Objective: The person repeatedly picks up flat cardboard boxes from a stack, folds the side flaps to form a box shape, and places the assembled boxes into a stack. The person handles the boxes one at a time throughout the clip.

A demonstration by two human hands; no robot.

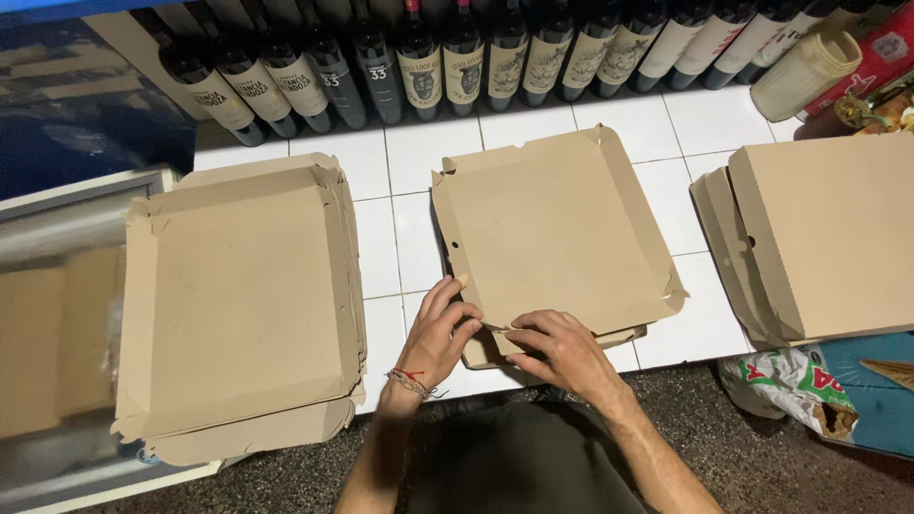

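Both hands on the middle box (557, 228); a flat cardboard blank, near edge at the table (419, 152) lip, side walls half raised. Left hand (440, 335): fingers together, curled onto the near-left corner, pressing down on the flap (495, 345). Right hand (562, 352): fingers bunched and pinched on the same near flap, just right of the left fingers; whether the thumb is under the board I cannot tell, knuckles hide it. Step in hand, by my read: folding up the front wall; next move likely calls for tucking the corner tabs inward while both hands hold the crease. Left of the fingers: stack (243, 305) of formed boxes, open side up; right of them, well apart: pile (819, 238) of flat blanks. Beyond the fingers: row of dark bottles (457, 62) against the wall. Table is white tile, grey grout; dim room, dark speckled floor (743, 447) below.
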